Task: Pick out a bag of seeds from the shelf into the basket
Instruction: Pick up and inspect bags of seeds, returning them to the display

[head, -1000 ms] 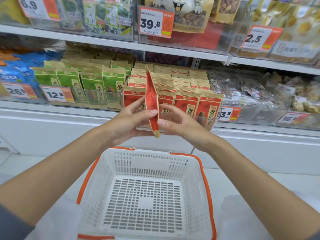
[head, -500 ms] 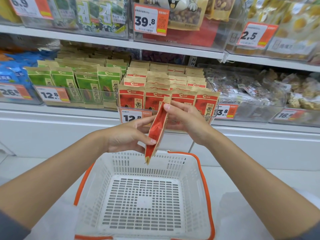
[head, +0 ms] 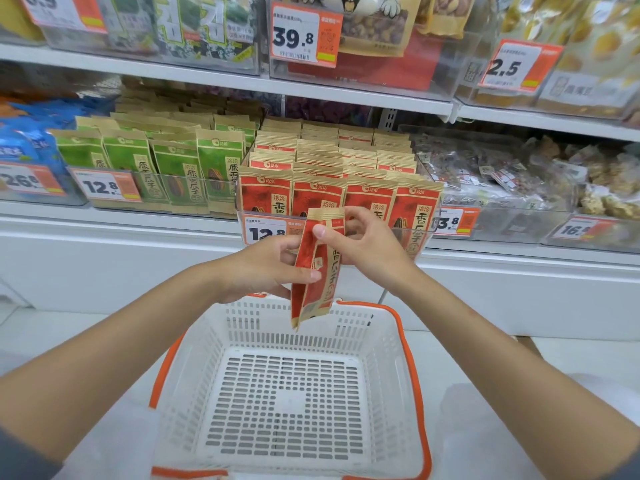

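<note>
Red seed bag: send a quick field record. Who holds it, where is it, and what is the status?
bag: red bag, top up, tilted
left hand: left hand pinches its middle
right hand: right hand pinches its top
position: over the far rim of the basket
status: held, not yet in basket
source: matching red row on the shelf

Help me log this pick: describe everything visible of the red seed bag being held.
The red seed bag is a slim pouch, paper-like, red-faced with tan edges and a tan sealed top, dark characters down its front. It hangs slightly tilted, top pinched by the right hand, middle gripped by the left hand. Its lower corner shows against the far wall of the basket; contact unclear.
</note>
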`<act>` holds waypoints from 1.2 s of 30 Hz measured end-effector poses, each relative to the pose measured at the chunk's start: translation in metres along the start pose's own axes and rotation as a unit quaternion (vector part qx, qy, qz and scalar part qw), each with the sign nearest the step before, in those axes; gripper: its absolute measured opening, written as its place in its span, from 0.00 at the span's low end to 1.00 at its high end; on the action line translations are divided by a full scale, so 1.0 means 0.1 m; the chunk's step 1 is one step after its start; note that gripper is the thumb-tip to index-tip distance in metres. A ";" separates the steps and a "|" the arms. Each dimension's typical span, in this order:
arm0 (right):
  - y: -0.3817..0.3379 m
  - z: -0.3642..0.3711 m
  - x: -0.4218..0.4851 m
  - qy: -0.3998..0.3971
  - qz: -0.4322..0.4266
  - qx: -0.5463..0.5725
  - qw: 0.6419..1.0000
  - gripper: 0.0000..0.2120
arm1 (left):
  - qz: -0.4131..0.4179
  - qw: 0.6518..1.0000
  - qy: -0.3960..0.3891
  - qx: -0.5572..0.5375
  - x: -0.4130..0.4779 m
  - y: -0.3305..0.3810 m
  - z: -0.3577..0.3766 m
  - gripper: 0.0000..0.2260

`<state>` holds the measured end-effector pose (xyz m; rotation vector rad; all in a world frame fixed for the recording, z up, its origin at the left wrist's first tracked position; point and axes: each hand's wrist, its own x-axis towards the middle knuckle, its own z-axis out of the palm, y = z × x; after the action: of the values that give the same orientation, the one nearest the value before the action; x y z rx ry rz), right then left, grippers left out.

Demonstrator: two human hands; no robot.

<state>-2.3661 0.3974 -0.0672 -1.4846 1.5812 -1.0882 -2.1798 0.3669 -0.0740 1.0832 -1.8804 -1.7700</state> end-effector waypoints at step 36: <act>-0.01 0.01 -0.06 -0.148 -0.016 0.026 0.989 0.23 | 0.113 0.933 0.240 -0.244 0.04 0.13 -0.20 0.16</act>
<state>-2.3647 0.4031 -0.0671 -1.5596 1.3185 -0.8718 -2.1720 0.3497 -0.0591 0.9476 -1.1400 -1.5407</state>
